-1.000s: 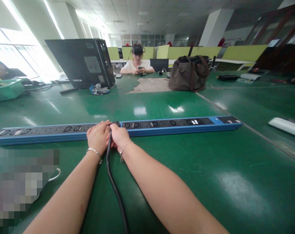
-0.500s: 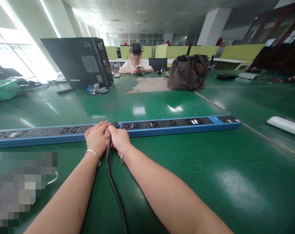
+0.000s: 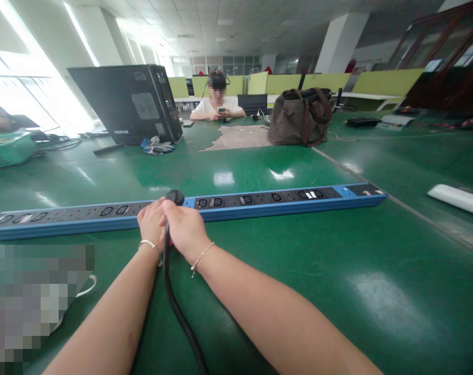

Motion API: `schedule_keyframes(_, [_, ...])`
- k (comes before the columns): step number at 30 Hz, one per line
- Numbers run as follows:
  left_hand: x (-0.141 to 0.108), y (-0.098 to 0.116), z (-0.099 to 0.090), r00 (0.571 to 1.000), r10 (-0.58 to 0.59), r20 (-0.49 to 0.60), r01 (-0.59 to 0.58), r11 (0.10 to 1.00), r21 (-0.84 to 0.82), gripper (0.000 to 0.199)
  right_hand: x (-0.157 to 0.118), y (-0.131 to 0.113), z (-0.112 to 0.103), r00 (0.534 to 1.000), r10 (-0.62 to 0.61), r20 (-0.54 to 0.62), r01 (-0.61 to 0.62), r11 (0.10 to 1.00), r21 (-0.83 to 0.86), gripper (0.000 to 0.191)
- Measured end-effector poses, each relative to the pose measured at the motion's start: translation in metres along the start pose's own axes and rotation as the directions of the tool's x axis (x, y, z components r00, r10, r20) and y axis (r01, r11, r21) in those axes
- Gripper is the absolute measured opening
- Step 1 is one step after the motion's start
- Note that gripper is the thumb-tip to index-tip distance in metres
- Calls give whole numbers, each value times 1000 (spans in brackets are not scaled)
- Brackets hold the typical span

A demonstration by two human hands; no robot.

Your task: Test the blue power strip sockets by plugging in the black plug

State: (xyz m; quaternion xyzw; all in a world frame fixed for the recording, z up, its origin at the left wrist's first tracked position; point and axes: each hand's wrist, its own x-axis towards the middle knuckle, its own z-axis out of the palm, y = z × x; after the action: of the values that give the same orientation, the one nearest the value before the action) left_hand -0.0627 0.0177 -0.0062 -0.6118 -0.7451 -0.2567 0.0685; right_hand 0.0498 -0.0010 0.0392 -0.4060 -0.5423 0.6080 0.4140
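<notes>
A long blue power strip (image 3: pixel 259 210) with black sockets lies across the green table. Over its middle, my right hand (image 3: pixel 184 226) is closed on a black plug (image 3: pixel 175 197), whose thick black cable (image 3: pixel 167 271) runs down toward me. My left hand (image 3: pixel 152 221) is right beside it, against the strip's front edge, its fingers bent and partly hidden by my right hand. What those fingers hold, if anything, cannot be made out. Whether the plug sits in a socket is hidden.
Behind the strip stand a black computer case (image 3: pixel 123 104), gloves (image 3: pixel 157 146) and a brown bag (image 3: pixel 298 119). A green basket (image 3: pixel 10 151) is at left, a white bar (image 3: pixel 458 200) at right. A person (image 3: pixel 217 101) sits across the table.
My right hand and the plug have shifted slightly left along the strip, uncovering a blue section with a socket. The cable has swung left with them.
</notes>
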Motion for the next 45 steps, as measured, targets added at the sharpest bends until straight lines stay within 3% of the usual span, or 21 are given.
schedule_keyframes(4, [-3,16,-7,997,-63,-38,62,998,-17,37,4,11,-50,964,46,-263,-39,999,31,47])
schedule_keyframes(6, [-4,20,-9,997,-72,-41,71,997,-33,38,3,13,-72,935,105,-339,-85,994,73,47])
schedule_keyframes(8, [-4,21,-10,996,-73,-44,71,996,-45,38,3,10,-89,931,183,-317,-123,972,201,46])
schedule_keyframes(12, [-3,19,-10,997,-71,-38,69,997,-47,38,8,-1,-113,943,297,-147,-212,881,422,42])
schedule_keyframes(18, [-4,18,-8,997,-61,-49,59,997,-46,37,10,-19,-141,910,410,-62,-357,850,388,41])
schedule_keyframes(25, [-4,19,-8,996,-71,-49,69,997,-46,38,8,-22,-135,897,436,-66,-394,859,328,42])
schedule_keyframes(34, [-3,17,-6,996,-63,-60,60,997,-51,36,6,-12,-108,878,373,-300,-280,909,310,35])
schedule_keyframes(45, [-4,20,-9,997,-66,-51,64,997,-45,39,7,-9,-94,839,391,-379,-291,910,295,40])
